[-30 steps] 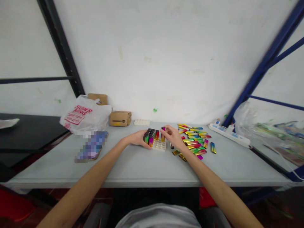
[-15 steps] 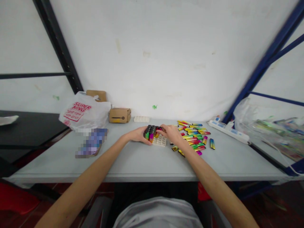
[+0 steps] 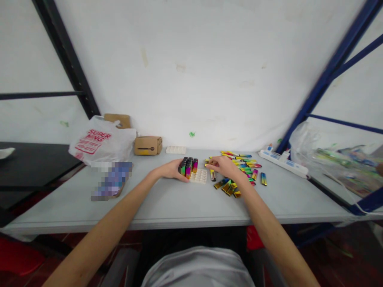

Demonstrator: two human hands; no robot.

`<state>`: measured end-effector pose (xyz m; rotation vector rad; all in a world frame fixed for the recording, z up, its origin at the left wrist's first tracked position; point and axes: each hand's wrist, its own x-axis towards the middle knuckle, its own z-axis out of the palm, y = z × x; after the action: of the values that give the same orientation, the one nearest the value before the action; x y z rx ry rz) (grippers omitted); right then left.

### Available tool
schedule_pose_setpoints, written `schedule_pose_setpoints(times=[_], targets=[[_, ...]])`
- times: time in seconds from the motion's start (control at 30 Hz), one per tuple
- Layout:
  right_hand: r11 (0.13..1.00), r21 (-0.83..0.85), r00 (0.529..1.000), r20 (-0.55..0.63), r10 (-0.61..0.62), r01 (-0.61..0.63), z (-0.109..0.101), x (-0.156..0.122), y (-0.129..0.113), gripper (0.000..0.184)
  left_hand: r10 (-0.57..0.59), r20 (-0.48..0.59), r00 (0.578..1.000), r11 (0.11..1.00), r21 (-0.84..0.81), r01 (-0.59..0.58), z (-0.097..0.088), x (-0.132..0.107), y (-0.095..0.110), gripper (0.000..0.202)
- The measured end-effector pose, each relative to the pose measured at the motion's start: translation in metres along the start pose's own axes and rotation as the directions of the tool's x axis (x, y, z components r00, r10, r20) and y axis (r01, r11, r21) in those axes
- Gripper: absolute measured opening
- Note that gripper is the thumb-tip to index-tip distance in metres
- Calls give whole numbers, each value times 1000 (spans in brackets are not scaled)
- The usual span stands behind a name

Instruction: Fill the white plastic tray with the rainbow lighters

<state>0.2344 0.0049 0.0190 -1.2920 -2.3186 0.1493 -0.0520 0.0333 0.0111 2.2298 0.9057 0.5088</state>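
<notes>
Several shiny multicoloured lighters point(image 3: 188, 171) with black tops stand upright at the left part of a white plastic tray point(image 3: 201, 176). My left hand point(image 3: 172, 170) curves around their left side, thumb at the front and its other fingers partly hidden behind. The tray's right part shows bare slots. Just right of the tray, my right hand point(image 3: 223, 165) pinches a yellow-gold lighter point(image 3: 207, 162) that points left. Beneath and beyond that hand lies a loose pile of metallic lighters point(image 3: 247, 163), partly covered by my wrist. One lighter point(image 3: 212, 175) lies below my right fingers.
A second white tray point(image 3: 176, 150) lies by the wall, next to a small cardboard box point(image 3: 148, 146). A white plastic bag point(image 3: 103, 139) and a blurred-out phone-like object point(image 3: 113, 181) are on the left. A white power strip point(image 3: 283, 164) runs along the right, near a blue frame post point(image 3: 317, 83).
My right hand has moved from the tray rightward to the loose lighters and now pinches one. My left hand stays around the standing lighters. The whole view has shifted slightly.
</notes>
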Motion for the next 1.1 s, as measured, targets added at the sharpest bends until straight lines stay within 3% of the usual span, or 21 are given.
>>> schedule_pose_setpoints(times=[0.1, 0.2, 0.3, 0.43, 0.53, 0.63, 0.77, 0.97, 1.1], targets=[[993, 116, 995, 103, -2, -10, -14, -10, 22, 34, -3, 1, 1000, 1000, -4, 3, 0, 0, 0, 83], [985, 172, 989, 148, -11, -15, -15, -13, 33, 36, -15, 10, 1000, 999, -30, 15, 1, 1, -2, 84], [995, 82, 990, 135, 39, -51, -3, -9, 33, 42, -9, 24, 1000, 999, -49, 10, 1, 1, -3, 84], [998, -27, 990, 130, 61, -58, 17, 0, 27, 32, 0, 21, 1000, 999, -32, 1, 1, 1, -2, 83], [999, -32, 997, 79, 19, -17, 21, 1, 21, 29, -21, 9, 1000, 1000, -19, 21, 1, 0, -1, 84], [999, -35, 999, -50, -5, 4, 17, 0, 13, 21, -40, 4, 999, 999, -24, 40, 0, -1, 0, 87], [994, 97, 979, -193, 66, -47, 12, 1, 5, 37, -50, 10, 999, 998, -31, 50, 0, -1, 1, 91], [975, 205, 947, -290, 142, -83, 19, 2, 3, 42, -18, 6, 1000, 1000, -20, 18, 1, -1, -1, 90], [946, 309, 951, -249, 183, -101, 25, 2, 4, 37, -1, 8, 1000, 999, -37, 2, 1, 0, -2, 88]])
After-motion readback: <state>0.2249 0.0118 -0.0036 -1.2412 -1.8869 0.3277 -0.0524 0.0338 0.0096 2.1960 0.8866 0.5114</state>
